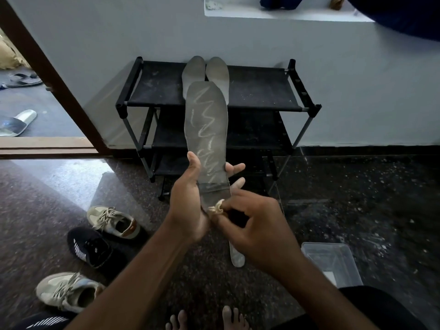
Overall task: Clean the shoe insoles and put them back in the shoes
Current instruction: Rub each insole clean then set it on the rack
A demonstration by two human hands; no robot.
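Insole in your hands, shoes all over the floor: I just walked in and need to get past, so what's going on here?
A person's left hand holds a grey insole while the right hand pinches a small beige wad against its lower end. Pale zigzag streaks run along it. Two more insoles lean on the top shelf of the black rack, a fourth insole lies on the floor, and sneakers sit on the floor at left.

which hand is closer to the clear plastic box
Right. The right hand sits just left of the clear box; the left hand is farther left, gripping the insole.
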